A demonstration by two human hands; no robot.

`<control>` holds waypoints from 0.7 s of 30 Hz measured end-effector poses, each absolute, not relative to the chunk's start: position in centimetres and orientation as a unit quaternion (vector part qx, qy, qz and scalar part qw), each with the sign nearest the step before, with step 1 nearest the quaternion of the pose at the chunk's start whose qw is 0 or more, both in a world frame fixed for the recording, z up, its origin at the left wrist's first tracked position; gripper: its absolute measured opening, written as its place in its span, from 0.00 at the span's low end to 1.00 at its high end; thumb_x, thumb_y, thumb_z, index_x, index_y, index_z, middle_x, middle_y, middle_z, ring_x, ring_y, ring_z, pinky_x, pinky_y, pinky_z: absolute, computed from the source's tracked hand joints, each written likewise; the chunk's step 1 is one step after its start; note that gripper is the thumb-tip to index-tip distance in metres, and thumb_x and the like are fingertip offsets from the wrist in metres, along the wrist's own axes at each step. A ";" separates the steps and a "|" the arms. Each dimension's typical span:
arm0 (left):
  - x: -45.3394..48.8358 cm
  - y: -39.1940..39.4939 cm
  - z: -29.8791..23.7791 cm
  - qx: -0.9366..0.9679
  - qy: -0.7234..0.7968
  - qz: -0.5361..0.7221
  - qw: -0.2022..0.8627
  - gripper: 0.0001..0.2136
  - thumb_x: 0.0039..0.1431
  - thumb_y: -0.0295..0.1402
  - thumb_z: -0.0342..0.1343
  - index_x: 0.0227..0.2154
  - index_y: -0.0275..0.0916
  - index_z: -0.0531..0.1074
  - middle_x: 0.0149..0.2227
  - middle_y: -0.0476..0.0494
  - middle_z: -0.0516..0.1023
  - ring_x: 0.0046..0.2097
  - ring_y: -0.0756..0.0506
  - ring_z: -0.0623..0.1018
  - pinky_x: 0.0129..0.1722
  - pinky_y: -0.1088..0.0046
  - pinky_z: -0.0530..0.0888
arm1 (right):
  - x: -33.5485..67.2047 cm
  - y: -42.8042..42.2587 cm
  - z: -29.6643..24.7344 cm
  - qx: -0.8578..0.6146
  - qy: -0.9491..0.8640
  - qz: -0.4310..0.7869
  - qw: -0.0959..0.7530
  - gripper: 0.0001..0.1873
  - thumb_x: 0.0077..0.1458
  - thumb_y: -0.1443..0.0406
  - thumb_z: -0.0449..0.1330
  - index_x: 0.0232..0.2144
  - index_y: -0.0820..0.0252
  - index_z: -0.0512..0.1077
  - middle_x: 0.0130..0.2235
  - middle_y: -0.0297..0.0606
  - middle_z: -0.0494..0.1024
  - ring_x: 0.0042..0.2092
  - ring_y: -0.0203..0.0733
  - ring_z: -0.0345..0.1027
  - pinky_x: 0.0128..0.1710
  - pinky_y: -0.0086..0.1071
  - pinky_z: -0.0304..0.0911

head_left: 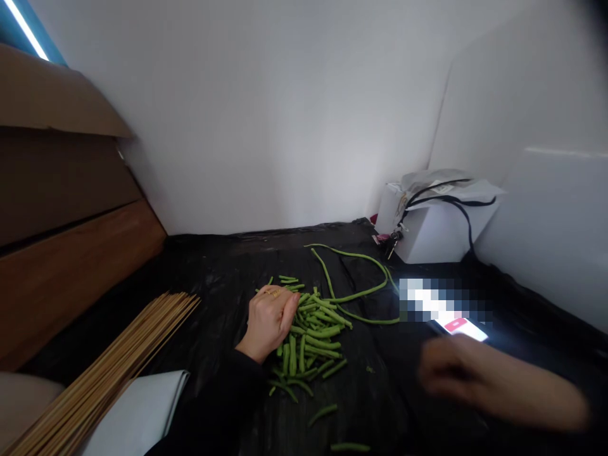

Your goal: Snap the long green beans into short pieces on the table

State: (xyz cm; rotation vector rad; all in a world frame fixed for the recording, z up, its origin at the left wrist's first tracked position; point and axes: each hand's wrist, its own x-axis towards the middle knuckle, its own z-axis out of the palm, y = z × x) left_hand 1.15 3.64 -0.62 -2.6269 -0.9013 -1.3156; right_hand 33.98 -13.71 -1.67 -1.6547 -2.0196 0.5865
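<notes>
My left hand (pixel 270 320) rests at the left side of a pile of cut green bean pieces (pixel 323 330). Its fingers are curled and the thumb lies against them; whatever is inside the grasp is hidden. A few bean pieces lie just beyond the knuckles. My right hand (pixel 441 370) is smeared by motion, low on the right, just in front of a lit phone (pixel 463 328). Its fingers cannot be made out, nor whether it touches anything. Long uncut beans (pixel 361 294) lie in loops behind the pile, reaching toward the phone.
Black plastic sheeting (pixel 228 266) covers the surface. Thin wooden sticks (pixel 118 361) lie in a bundle at left, beside a folded pale sheet (pixel 137 411). At the back right stands a white box (pixel 427 234) with black straps and keys. Cardboard (pixel 57 95) rises at far left.
</notes>
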 end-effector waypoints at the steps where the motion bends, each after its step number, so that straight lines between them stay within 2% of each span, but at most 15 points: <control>1: 1.2 3.6 -0.6 -0.856 -0.295 -0.423 0.036 0.17 0.65 0.30 0.44 0.22 0.37 0.70 0.21 0.47 0.74 0.27 0.48 0.75 0.38 0.68 0.70 | 32.7 -10.6 -0.3 -0.575 -0.760 0.217 0.213 0.06 0.56 0.63 0.60 0.30 0.53 0.77 0.32 0.36 0.78 0.34 0.38 0.72 0.35 0.31 0.66; 3: 1.3 3.5 -0.7 -0.859 -0.303 -0.411 0.037 0.17 0.65 0.31 0.45 0.21 0.37 0.69 0.21 0.47 0.73 0.27 0.48 0.75 0.37 0.68 0.70 | 30.1 -5.0 1.1 -0.543 -0.797 0.181 0.194 0.10 0.58 0.67 0.55 0.34 0.54 0.77 0.36 0.37 0.78 0.38 0.40 0.72 0.40 0.32 0.64; 5: 1.2 3.5 -0.8 -0.859 -0.321 -0.396 0.035 0.17 0.65 0.33 0.46 0.20 0.37 0.68 0.21 0.48 0.72 0.27 0.48 0.74 0.37 0.69 0.69 | 28.0 -1.0 0.9 -0.572 -0.797 0.102 0.164 0.11 0.56 0.71 0.56 0.39 0.58 0.76 0.41 0.40 0.77 0.43 0.41 0.72 0.43 0.31 0.62; 7: 1.2 3.6 -0.8 -0.857 -0.344 -0.383 0.030 0.17 0.66 0.33 0.46 0.20 0.37 0.67 0.21 0.49 0.71 0.27 0.49 0.73 0.37 0.70 0.69 | 26.7 1.2 -0.3 -0.621 -0.779 0.026 0.077 0.12 0.55 0.72 0.56 0.41 0.58 0.75 0.44 0.41 0.75 0.42 0.42 0.73 0.39 0.30 0.62; 10: 1.1 3.7 -0.8 -0.850 -0.364 -0.379 0.018 0.16 0.66 0.33 0.46 0.23 0.37 0.69 0.24 0.48 0.73 0.30 0.48 0.74 0.39 0.69 0.69 | 26.2 2.1 -1.8 -0.635 -0.771 -0.006 0.052 0.09 0.57 0.72 0.54 0.34 0.60 0.74 0.39 0.42 0.76 0.37 0.44 0.73 0.33 0.31 0.59; 13: 1.1 4.0 -1.0 -0.835 -0.368 -0.409 0.005 0.11 0.66 0.33 0.47 0.33 0.38 0.74 0.31 0.46 0.78 0.36 0.47 0.77 0.44 0.66 0.69 | 25.9 2.0 -1.5 -0.635 -0.769 -0.036 0.061 0.09 0.61 0.70 0.51 0.37 0.59 0.72 0.37 0.41 0.75 0.36 0.43 0.73 0.31 0.30 0.56; 16: 1.1 4.1 -1.2 -0.818 -0.367 -0.443 0.003 0.10 0.66 0.33 0.49 0.43 0.41 0.75 0.38 0.45 0.81 0.41 0.46 0.78 0.45 0.65 0.69 | 24.4 2.0 -0.6 -0.623 -0.770 -0.087 0.108 0.11 0.63 0.67 0.49 0.42 0.56 0.70 0.40 0.40 0.75 0.36 0.41 0.72 0.31 0.30 0.55; 21: 1.0 4.5 -1.7 -0.804 -0.383 -0.455 0.022 0.13 0.65 0.34 0.52 0.50 0.40 0.73 0.39 0.43 0.80 0.42 0.45 0.78 0.43 0.66 0.71 | 21.8 3.0 -0.9 -0.559 -0.786 -0.163 0.207 0.15 0.64 0.69 0.48 0.47 0.59 0.71 0.46 0.43 0.76 0.38 0.42 0.71 0.38 0.32 0.58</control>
